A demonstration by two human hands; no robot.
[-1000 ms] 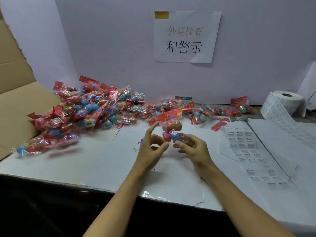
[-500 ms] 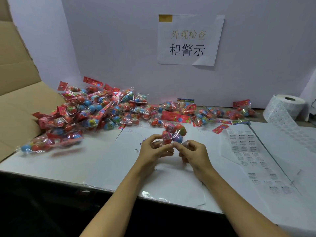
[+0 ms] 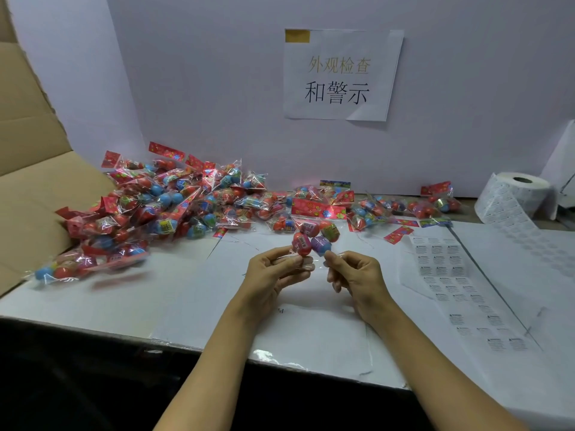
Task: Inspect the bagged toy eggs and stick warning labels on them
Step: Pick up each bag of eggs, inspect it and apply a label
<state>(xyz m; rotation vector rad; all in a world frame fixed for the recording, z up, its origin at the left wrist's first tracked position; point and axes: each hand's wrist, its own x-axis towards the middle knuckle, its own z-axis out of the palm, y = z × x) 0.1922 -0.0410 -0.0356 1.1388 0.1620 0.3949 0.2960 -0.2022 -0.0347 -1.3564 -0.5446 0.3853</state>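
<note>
Raised slightly since a moment ago, the bag [image 3: 314, 241] is pinched above the counter [image 3: 124, 300] by left hand [image 3: 273, 275] and right hand [image 3: 354, 275]; slippery film could be dropped.

bag of eggs [image 3: 314, 241] | turned card-end away | left hand [image 3: 275, 272] now pinching it

1. The left hand [image 3: 271, 273] and the right hand [image 3: 354, 274] both pinch the bottom of one bag of toy eggs [image 3: 314, 237] above the white table [image 3: 124, 303].
2. A pile of bagged eggs [image 3: 161, 213] lies on the left.
3. A label sheet [image 3: 448, 275] and a label roll [image 3: 513, 195] are on the right.
</note>
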